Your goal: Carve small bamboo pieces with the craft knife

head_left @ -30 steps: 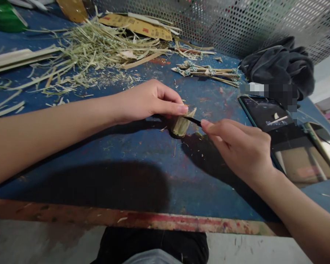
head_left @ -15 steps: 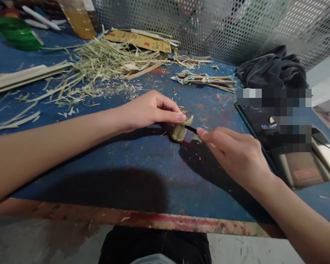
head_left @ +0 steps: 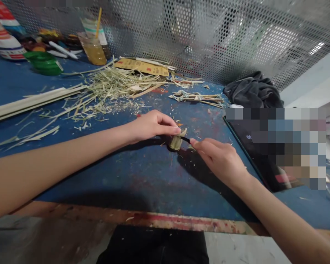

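My left hand (head_left: 156, 126) pinches the top of a short, pale green bamboo-like piece (head_left: 176, 143) between thumb and fingertips. The piece stands on the blue table, with a pointed sliver sticking up at its upper right. My right hand (head_left: 218, 156) is closed around a thin black tool (head_left: 185, 139), whose far end meets the upper part of the piece from the right. Most of the tool is hidden in my fingers, so its kind cannot be made out. Small shavings lie around the piece.
Beyond my left hand lies a heap of pale shavings (head_left: 112, 82), with long strips (head_left: 35, 102) to its left. Several thin sticks bound with patterned thread (head_left: 198, 97) lie behind my hands. A dark cloth (head_left: 254, 91) and a tablet-like device (head_left: 244, 146) are at right; a cup (head_left: 95, 51) stands back left.
My view has tilted upward, so the table's things sit lower and more bottles show at back left. Both hands remain at the pale piece, with little visible shift between them.
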`<state>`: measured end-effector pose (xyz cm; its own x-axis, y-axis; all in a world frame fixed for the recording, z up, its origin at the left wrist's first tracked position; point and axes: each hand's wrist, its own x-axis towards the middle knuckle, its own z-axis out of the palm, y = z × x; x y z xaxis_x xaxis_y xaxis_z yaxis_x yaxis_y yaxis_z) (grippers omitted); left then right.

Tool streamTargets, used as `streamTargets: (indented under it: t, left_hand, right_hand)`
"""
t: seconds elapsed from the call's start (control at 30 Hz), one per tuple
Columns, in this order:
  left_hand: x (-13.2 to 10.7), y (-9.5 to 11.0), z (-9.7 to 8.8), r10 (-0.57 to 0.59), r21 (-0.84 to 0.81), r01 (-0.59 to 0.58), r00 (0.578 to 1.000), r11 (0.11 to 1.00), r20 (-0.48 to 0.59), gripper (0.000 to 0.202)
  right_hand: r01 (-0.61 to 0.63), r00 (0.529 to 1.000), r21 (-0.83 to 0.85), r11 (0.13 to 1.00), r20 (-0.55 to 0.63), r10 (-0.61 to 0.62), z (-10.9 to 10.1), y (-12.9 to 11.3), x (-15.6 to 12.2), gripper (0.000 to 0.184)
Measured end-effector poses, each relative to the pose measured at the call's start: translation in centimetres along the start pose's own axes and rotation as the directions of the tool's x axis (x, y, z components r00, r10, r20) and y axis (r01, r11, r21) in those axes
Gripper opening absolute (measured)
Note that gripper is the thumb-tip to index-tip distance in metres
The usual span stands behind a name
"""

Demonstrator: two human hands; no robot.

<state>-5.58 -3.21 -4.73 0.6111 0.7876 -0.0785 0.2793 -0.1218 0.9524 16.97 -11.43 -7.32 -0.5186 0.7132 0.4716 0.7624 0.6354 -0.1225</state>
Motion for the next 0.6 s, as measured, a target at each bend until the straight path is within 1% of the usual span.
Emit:
streamTargets:
  t: [0.1, 0.2, 0.3, 0.37, 0.43, 0.53, 0.6]
  left_hand:
    - [0.1, -0.1, -0.2, 0.015, 0.028, -0.015, 1.000, 0.999, 0.003, 0.020]
    - [-0.1, -0.2, -0.3, 0.051, 0.123, -0.051, 0.999, 0.991, 0.005, 0.025]
    - [-0.6, -0.3, -0.3, 0.105, 0.194, -0.113, 0.993, 0.974, 0.054, 0.028]
    - [-1.0, -0.3, -0.1, 0.136, 0.176, -0.147, 0.988, 0.973, 0.075, 0.028]
    - [-1.3, -0.3, 0.2, 0.156, 0.128, -0.161, 0.986, 0.979, 0.052, 0.030]
    - [-1.6, -0.1, 0.5, 0.148, 0.063, -0.148, 0.989, 0.987, -0.002, 0.033]
    - [-1.5, 0.1, 0.4, 0.135, 0.064, -0.135, 0.991, 0.989, 0.000, 0.033]
  right_hand:
    - [0.011, 1.000, -0.030, 0.999, -0.005, -0.011, 0.2, 0.1, 0.0, 0.025]
    - [0.010, 1.000, -0.025, 1.000, 0.009, -0.009, 0.2, 0.1, 0.0, 0.026]
    - [-0.023, 1.000, -0.048, 0.999, -0.004, 0.023, 0.2, -0.2, 0.1, 0.025]
    - [-0.051, 0.999, -0.078, 0.996, 0.000, 0.051, 0.1, -0.5, 0.2, 0.024]
    - [-0.061, 0.997, -0.122, 0.991, 0.034, 0.066, 0.0, -0.8, 0.5, 0.023]
    - [-0.080, 0.989, -0.229, 0.970, 0.099, 0.105, 0.2, -1.2, 1.1, 0.024]
    - [-0.102, 0.981, -0.298, 0.949, 0.129, 0.145, 0.3, -1.3, 1.4, 0.023]
